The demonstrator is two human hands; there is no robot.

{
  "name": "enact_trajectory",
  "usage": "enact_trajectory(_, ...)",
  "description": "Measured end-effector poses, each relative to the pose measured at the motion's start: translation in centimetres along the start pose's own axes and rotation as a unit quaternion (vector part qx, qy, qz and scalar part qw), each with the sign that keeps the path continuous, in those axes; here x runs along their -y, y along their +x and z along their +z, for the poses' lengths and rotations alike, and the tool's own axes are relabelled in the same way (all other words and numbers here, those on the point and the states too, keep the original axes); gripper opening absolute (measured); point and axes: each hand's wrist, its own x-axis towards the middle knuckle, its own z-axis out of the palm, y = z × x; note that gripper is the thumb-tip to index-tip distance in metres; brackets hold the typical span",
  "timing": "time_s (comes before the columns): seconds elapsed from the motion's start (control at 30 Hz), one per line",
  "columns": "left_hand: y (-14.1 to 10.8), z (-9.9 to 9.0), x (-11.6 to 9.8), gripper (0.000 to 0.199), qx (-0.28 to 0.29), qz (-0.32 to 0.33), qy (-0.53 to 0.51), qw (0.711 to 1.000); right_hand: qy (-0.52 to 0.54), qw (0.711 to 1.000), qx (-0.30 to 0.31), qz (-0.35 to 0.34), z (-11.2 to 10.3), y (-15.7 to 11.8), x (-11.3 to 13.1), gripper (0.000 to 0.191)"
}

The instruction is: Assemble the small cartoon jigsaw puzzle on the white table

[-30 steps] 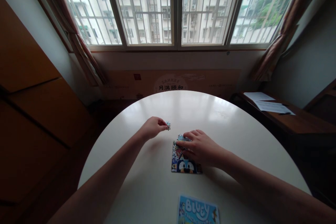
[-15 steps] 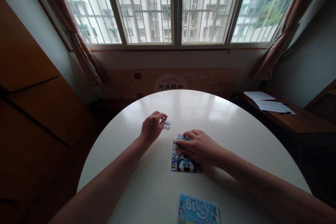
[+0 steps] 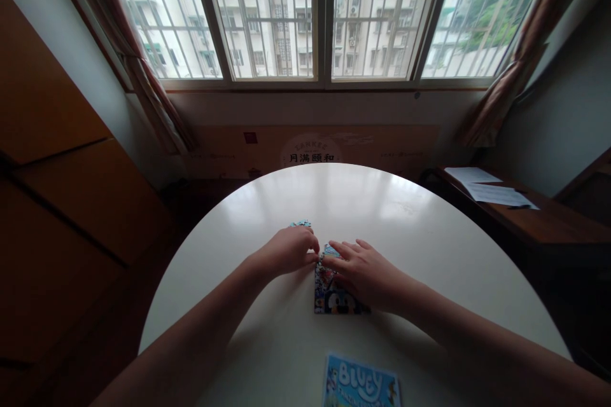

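A partly assembled jigsaw puzzle [image 3: 340, 303] lies flat on the white table, with a blue cartoon dog's face at its near edge. My right hand [image 3: 370, 273] rests over its right and upper part, fingers stretched out and spread, hiding much of the picture. At the upper left corner of the puzzle, my left hand [image 3: 289, 250] pinches a small puzzle piece between thumb and fingers; the piece is mostly hidden. Just beyond that hand, a little pile of loose puzzle pieces [image 3: 301, 223] shows in part.
Close to me on the round white table [image 3: 214, 216] lies a blue Bluey picture card or booklet [image 3: 361, 383]. To the right stands a brown desk [image 3: 558, 219] bearing sheets of paper [image 3: 499, 194] and pens. Beyond the table are a long printed box and a barred window.
My left hand has moved from the loose pieces towards me and right, to the puzzle's upper left corner. My right hand stays on the puzzle, its fingers slightly shifted.
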Motion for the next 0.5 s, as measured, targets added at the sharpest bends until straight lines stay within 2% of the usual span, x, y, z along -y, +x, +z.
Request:
enact_trajectory(0.27, 0.27, 0.16, -0.62, 0.015, 0.006, -0.054, -0.025, 0.998, 0.033, 0.999, 0.035, -0.001, -0.67, -0.46, 0.13, 0.042)
enact_trajectory(0.5, 0.59, -0.15, -0.13, 0.013, 0.008, -0.107, -0.143, 0.984, 0.041, 0.998, 0.052, 0.007, -0.97, -0.47, 0.24, 0.040)
